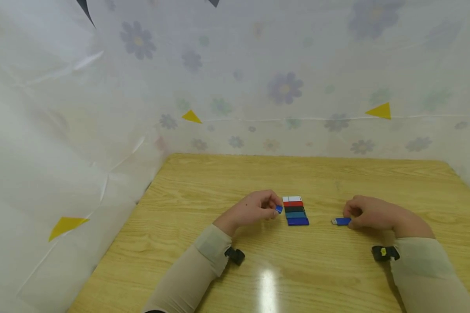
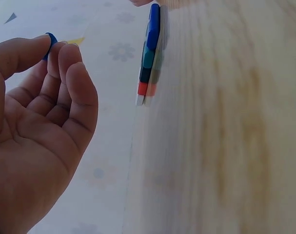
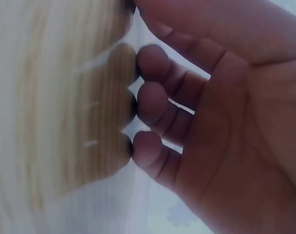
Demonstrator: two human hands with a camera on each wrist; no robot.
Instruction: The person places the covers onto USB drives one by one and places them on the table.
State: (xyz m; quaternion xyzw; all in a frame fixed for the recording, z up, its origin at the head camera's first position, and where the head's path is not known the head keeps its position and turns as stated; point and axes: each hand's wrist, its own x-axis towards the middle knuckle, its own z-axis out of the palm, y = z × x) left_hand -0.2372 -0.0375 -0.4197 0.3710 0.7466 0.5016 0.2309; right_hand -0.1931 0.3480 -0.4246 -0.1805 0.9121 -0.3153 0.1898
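Observation:
My left hand [image 1: 252, 209] pinches a small blue cap [image 1: 279, 209] between thumb and fingers, just left of a row of USB sticks; in the left wrist view the cap [image 2: 51, 45] shows at the thumb tip. A blue USB stick [image 1: 342, 221], its metal plug bare and facing left, is pinched by my right hand [image 1: 374, 213] low over the table. In the right wrist view the other fingertips [image 3: 151, 100] rest on the wood. From far to near, the row holds a white stick [image 1: 292, 198], then red, black, teal and a dark blue stick [image 1: 298, 221].
The sticks lie side by side on a wood-grain table [image 1: 313, 269]. A pale flowered sheet [image 1: 235, 87] hangs behind the table and along its left side. Each wrist wears a black strap, such as the right strap [image 1: 384, 253].

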